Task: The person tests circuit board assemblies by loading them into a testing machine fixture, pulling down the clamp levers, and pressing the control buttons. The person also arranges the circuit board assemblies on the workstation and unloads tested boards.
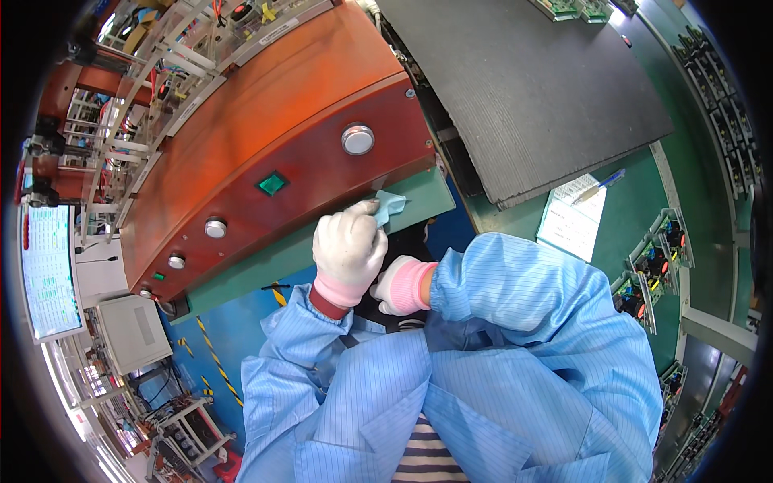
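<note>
My left hand (348,251), in a white glove with a pink cuff, reaches to the green ledge below the red machine. Its fingers are closed at the edge of a small light blue cloth (390,207), which sticks out to the right of them over the ledge. The index fingertip of the glove looks dark and soiled. Close by on the right and nearer my body, my right hand (403,286) wears a similar glove. Its fingers are curled in, and whatever they may hold is hidden. Both forearms are in blue striped sleeves.
The red machine (322,153) has round silver buttons and a green square one. A dark grey board (531,88) lies at the upper right. A paper sheet (570,219) and a pen (600,186) lie beside it. Circuit boards (648,270) stand at right. A screen (50,270) glows far left.
</note>
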Tool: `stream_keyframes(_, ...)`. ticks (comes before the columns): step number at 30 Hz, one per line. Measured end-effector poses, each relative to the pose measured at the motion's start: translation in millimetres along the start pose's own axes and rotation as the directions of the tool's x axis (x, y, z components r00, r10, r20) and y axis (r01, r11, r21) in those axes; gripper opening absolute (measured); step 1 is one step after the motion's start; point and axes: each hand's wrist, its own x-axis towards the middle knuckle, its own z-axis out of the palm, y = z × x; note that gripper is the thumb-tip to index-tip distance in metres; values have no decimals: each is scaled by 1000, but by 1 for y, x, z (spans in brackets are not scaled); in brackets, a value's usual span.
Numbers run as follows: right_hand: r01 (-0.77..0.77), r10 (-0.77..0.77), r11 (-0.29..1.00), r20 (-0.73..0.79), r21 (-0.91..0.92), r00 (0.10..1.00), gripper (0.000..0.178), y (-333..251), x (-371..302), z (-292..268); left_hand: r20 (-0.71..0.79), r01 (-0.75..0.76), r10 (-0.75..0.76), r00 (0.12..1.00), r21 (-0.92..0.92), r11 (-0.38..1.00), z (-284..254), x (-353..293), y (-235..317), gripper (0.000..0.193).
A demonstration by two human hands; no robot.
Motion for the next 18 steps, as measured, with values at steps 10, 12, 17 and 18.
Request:
stream_keyframes(10,-37,37,999,55,-11,998,31,-2,0,-4,56,-23,22,998,19,1000,-1,9,-1,17)
stream_keyframes(12,-34,35,999,63,-20,997,32,-3,0,-5,32,-7,6,999,26,1000,0,8,4,19)
stream_keyframes(17,-25,26,999,49,-22,998,33,-1,2,1,115,-46,49,992,-34,998,-14,22,14,23)
stream_keyframes(18,-24,24,1000,42,-21,999,33,-1,3,2,147,-61,69,987,-57,996,-15,24,15,24)
